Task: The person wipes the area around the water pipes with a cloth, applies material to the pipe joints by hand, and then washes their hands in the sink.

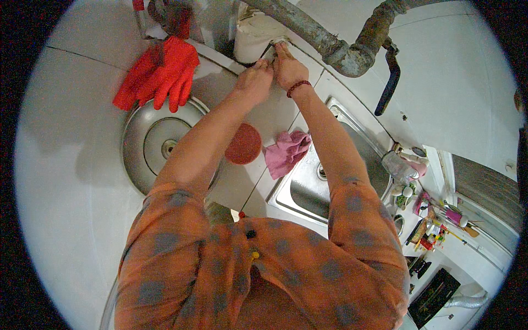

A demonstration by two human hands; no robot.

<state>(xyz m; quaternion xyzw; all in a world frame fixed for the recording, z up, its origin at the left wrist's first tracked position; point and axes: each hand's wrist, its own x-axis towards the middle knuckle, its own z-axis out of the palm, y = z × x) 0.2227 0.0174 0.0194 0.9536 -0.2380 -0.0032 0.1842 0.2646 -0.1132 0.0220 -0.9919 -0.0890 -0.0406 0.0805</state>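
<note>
Both my arms, in orange patterned sleeves, reach forward to a tiled ledge [217, 58] by the wall. My right hand [290, 70], with a dark red bead bracelet on its wrist, has its fingertips pinched on a small pale piece [279, 41] at the foot of a white bundle [254, 34]. My left hand [254, 81] is pressed beside it with curled fingers; what they hold is hidden. Red rubber gloves [162, 71] hang over the ledge to the left.
A round steel lid [151, 140] lies on the counter at left, with a red round pad [243, 144] and a pink cloth [286, 151] beside a steel sink [308, 190]. A rusty pipe [330, 47] with a black valve handle [389, 82] runs overhead. Cluttered bottles stand at right [434, 220].
</note>
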